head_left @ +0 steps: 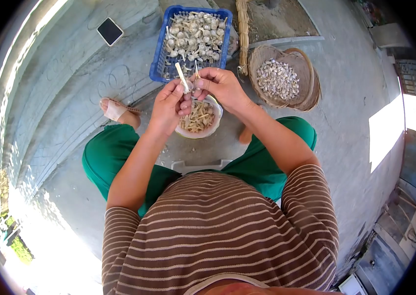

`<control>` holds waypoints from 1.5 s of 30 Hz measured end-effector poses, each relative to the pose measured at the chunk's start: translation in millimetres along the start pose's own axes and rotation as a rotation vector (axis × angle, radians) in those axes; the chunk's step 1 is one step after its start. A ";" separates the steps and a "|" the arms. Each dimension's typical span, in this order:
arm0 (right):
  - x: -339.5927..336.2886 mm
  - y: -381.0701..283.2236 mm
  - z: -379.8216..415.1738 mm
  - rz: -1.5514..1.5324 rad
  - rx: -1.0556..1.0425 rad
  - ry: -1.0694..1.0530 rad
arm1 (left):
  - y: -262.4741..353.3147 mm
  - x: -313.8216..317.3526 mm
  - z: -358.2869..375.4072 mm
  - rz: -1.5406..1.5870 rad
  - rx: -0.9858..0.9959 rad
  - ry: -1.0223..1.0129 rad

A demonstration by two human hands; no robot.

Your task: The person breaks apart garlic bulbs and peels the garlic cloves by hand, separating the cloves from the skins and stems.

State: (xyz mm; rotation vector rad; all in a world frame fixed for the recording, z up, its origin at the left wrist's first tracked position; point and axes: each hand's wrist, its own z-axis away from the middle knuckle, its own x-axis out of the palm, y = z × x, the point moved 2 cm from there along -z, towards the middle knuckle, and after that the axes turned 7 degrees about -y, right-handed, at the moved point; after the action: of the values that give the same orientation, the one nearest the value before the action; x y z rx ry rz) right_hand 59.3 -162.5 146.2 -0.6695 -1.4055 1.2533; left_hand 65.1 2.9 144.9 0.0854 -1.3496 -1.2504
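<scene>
Both hands meet over a white bowl (pixel 216 127) that holds dry garlic stems and skins. My left hand (pixel 169 104) is closed on a piece of garlic with a pale, stiff stem (pixel 181 74) sticking up. Right against it, my right hand (pixel 221 89) pinches at the garlic too, with a thin dry stalk (pixel 196 69) rising between its fingers. The fingers partly cover the garlic, so its exact shape is hidden. Just beyond the hands stands a blue plastic crate (pixel 156 60) with many garlic bulbs (pixel 195 34).
A wicker basket (pixel 311 81) with loose garlic cloves (pixel 277 78) sits to the right. Beside the crate lies a bundle of straw (pixel 243 34). A dark-screened tablet or phone (pixel 110 32) rests on the concrete floor (pixel 65 73) at the upper left.
</scene>
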 end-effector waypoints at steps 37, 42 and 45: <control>6.6 11.2 4.2 0.044 -0.023 -0.040 | -1.1 -5.2 4.5 -0.108 -0.090 0.018; 2.5 11.5 6.3 0.012 -0.014 -0.073 | -2.5 -7.0 5.2 -0.036 -0.097 0.020; -2.9 13.5 7.8 0.113 0.044 -0.061 | 3.5 -8.4 5.2 0.109 -0.058 0.057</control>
State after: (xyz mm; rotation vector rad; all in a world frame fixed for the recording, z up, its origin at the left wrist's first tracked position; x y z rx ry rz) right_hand 49.5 -163.8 133.8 -0.6938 -1.4011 1.4003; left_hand 65.5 13.3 143.3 0.0071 -1.2520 -1.1858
